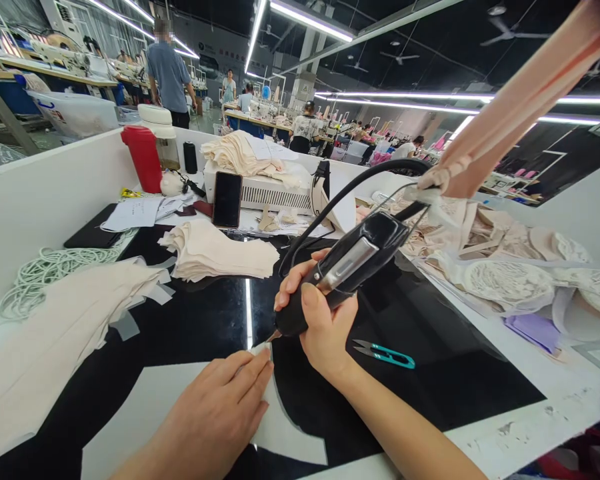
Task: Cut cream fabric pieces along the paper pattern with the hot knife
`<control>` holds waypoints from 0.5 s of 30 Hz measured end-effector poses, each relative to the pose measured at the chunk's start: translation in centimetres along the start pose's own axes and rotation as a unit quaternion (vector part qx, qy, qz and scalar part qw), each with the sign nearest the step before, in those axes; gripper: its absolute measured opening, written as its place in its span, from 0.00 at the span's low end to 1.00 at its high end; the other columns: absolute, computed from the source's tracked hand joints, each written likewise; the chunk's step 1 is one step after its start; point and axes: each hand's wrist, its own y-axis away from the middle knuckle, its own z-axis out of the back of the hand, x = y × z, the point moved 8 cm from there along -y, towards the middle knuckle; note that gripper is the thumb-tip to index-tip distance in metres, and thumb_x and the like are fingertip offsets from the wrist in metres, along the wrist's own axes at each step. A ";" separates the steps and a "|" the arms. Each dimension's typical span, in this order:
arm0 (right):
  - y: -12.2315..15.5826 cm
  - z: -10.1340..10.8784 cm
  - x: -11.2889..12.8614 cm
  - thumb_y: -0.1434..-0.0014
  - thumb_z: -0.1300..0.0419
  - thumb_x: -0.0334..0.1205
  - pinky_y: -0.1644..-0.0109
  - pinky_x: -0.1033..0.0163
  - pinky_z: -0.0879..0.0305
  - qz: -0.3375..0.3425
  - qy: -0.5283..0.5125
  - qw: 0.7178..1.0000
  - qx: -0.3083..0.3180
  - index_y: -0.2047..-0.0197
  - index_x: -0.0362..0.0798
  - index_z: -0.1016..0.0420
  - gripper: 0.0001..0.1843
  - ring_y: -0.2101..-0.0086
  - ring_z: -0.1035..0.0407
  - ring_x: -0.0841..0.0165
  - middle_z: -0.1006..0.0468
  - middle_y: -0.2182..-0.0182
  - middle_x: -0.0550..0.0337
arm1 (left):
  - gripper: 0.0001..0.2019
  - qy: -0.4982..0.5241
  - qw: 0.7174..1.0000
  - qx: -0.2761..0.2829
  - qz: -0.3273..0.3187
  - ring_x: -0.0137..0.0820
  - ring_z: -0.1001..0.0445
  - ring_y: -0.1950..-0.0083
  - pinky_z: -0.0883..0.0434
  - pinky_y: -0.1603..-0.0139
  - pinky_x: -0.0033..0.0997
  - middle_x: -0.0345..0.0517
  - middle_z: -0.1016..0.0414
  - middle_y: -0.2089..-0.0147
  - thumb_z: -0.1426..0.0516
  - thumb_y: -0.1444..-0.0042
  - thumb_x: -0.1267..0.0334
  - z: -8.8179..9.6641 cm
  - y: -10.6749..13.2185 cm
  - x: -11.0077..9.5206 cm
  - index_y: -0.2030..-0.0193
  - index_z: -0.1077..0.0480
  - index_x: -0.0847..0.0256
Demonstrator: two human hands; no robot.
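Note:
My right hand (327, 327) is wrapped round a black corded handheld tool (340, 263) with a silver lever on its side. The tool is tilted, its thin metal tip pointing down to the left. That tip meets the upper edge of a pale grey fabric piece (125, 407), right beside my left fingertips; whether it presses in is hard to see. Flat on the fabric lies my left hand (210, 407), fingers stretched out, holding nothing. A peach fabric strip (510, 107) ties the tool's rear from above. Teal thread snips (387, 355) rest right of my right hand.
Stacked cream fabric pieces (215, 250) and a longer cream pile (55, 333) lie on the black surface (195, 327). Mint cord (45, 277) is coiled at left. A phone (227, 200) and red container (144, 159) stand behind. Lace bra parts (510, 280) crowd the right.

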 end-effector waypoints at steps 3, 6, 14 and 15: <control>0.0 -0.1 0.1 0.38 0.31 0.50 0.72 0.63 0.31 -0.003 -0.010 1.000 0.003 0.52 0.56 0.39 0.21 0.77 0.31 0.73 0.27 0.70 0.70 | 0.20 0.004 1.000 0.007 -0.002 0.35 0.25 0.44 0.33 0.46 0.36 0.45 0.21 0.39 0.56 0.22 0.63 -0.1 0.1 0.0 0.40 0.25 0.64; 0.2 -0.4 0.1 0.39 0.30 0.51 0.72 0.62 0.31 -0.007 -0.026 1.000 0.009 0.51 0.56 0.39 0.23 0.77 0.31 0.72 0.27 0.70 0.69 | 0.19 0.008 1.000 0.019 -0.007 0.36 0.26 0.44 0.33 0.46 0.36 0.47 0.21 0.40 0.54 0.23 0.62 -0.3 0.2 0.0 0.40 0.25 0.65; 0.5 -0.7 -0.5 0.40 0.30 0.52 0.72 0.63 0.29 -0.019 -0.029 0.999 0.017 0.53 0.55 0.38 0.23 0.77 0.30 0.73 0.25 0.68 0.67 | 0.19 0.009 1.000 0.015 -0.001 0.36 0.26 0.44 0.34 0.46 0.37 0.47 0.20 0.41 0.55 0.23 0.64 -0.2 0.0 0.1 0.41 0.25 0.67; 0.5 -0.7 -0.5 0.40 0.29 0.53 0.72 0.63 0.29 -0.023 -0.027 0.999 0.012 0.53 0.55 0.38 0.23 0.77 0.30 0.72 0.25 0.68 0.66 | 0.20 0.008 1.000 0.017 -0.003 0.36 0.26 0.45 0.34 0.46 0.37 0.47 0.20 0.41 0.55 0.23 0.64 -0.2 0.0 0.0 0.41 0.25 0.67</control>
